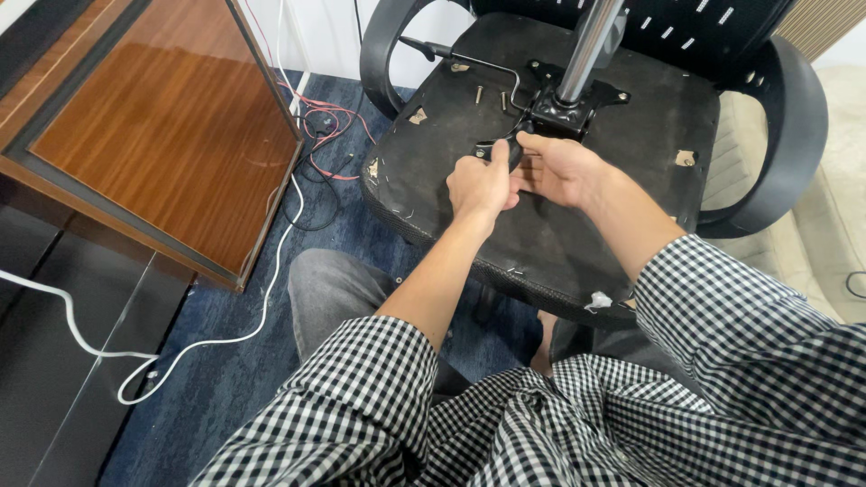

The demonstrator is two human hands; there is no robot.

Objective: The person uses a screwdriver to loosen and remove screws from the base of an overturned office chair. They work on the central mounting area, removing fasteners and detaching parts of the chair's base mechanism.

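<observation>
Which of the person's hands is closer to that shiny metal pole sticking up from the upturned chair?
The right hand: it sits just below the base of the metal pole. The left hand is farther away, lower and to the left, on the black lever.

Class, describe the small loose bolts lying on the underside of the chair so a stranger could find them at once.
Start at the overturned office chair's black seat underside, with its shiny metal column rising from a black bracket. Just left of that bracket, beyond the left hand, lie two short bolts. Unlike the bent black lever beside them, they are tiny, straight and unattached.
</observation>
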